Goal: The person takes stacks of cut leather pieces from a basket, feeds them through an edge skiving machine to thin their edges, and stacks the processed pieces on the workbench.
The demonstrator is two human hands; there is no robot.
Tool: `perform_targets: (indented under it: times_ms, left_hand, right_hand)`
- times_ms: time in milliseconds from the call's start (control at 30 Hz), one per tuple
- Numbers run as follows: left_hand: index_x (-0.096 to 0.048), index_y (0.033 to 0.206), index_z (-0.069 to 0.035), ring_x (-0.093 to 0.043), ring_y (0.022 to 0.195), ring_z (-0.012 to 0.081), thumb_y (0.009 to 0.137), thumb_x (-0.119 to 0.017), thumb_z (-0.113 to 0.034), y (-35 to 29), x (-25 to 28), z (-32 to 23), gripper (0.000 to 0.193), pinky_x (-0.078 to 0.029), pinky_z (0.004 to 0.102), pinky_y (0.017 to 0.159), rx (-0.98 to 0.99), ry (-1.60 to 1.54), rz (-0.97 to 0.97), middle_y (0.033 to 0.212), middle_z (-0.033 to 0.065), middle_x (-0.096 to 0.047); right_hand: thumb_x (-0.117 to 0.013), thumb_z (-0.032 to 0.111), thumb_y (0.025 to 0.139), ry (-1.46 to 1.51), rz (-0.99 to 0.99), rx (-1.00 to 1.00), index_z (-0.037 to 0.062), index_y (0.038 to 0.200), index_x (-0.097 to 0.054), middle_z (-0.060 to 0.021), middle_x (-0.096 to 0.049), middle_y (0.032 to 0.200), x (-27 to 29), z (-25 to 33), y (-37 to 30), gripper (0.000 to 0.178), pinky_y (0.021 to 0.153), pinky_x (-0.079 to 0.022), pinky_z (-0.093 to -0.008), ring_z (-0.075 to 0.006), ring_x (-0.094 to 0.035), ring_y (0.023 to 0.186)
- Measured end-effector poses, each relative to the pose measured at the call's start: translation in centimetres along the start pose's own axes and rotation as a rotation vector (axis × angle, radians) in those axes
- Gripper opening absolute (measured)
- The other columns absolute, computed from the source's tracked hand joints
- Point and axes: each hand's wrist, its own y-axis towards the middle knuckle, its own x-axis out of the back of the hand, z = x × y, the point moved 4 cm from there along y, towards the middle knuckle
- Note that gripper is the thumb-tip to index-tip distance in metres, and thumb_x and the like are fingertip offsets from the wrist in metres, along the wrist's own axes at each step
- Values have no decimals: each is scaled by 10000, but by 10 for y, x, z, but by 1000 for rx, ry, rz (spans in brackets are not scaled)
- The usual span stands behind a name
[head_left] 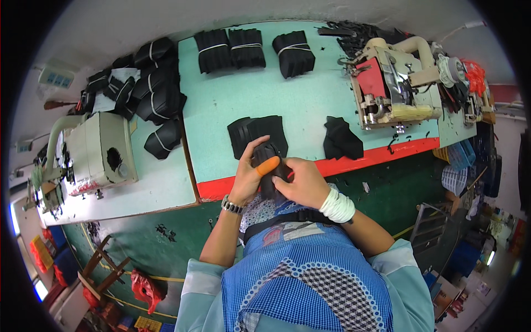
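Observation:
Just over the front edge of the table, my left hand (248, 176) and my right hand (305, 181) are closed on a stack of black, leather-like pieces (267, 191). An orange finger cover is on my left thumb, which presses across the stack. My right thumb lies on its near part, while the other right fingers are partly hidden behind it. Right behind my hands, a fanned pile of black pieces (272, 127) lies on the table. Farther right, a looser black pile (341, 139) sits close to the red front edge.
Banded black bundles (213, 51) stand along the back of the pale green table (221, 97); another bundle (293, 53) is beside them. Machines stand at right (395, 88) and left (99, 152). More banded bundles (160, 99) heap at left. A red strip (387, 153) edges the table.

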Motion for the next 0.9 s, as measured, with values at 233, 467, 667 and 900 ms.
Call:
perform_targets:
  times_ms: [233, 467, 667, 900]
  left_hand:
    - [-442, 1224, -82, -543, 936, 124, 857, -606, -136, -7, -19, -2, 406, -464, 251, 804, -8, 185, 5, 1031, 57, -557]
    - [-457, 1156, -52, -508, 909, 100, 876, -576, -181, -5, -32, -3, 332, -437, 228, 801, 43, -3, 11, 1000, 19, -502]
    - [-448, 1168, -63, -505, 895, 92, 868, -583, -148, -3, -35, 10, 339, -435, 226, 785, 68, -146, -34, 998, 21, -501]
    - [-379, 1280, -50, -550, 884, 110, 766, -649, 5, 6, -36, 5, 583, -443, 236, 792, 89, 278, 165, 1007, 57, -546]
  right_hand:
    - [-670, 124, 779, 431, 102, -283, -106, 843, -649, -126, -667, 768, 7, -31, -10, 240, 644, -484, -263, -160, -625, 678]
    - [-657, 168, 847, 1234, 184, -554, -60, 798, -637, -90, -641, 769, 3, -42, -18, 234, 608, -485, -236, -112, -595, 665]
    - [-575, 113, 838, 330, -37, -201, -69, 861, -607, -95, -651, 746, 11, -35, -17, 186, 594, -467, -299, -171, -618, 662]
    - [-534, 38, 729, -56, -100, -119, -80, 860, -569, -270, -554, 672, 23, -29, -26, 180, 602, -457, -429, -401, -582, 656]
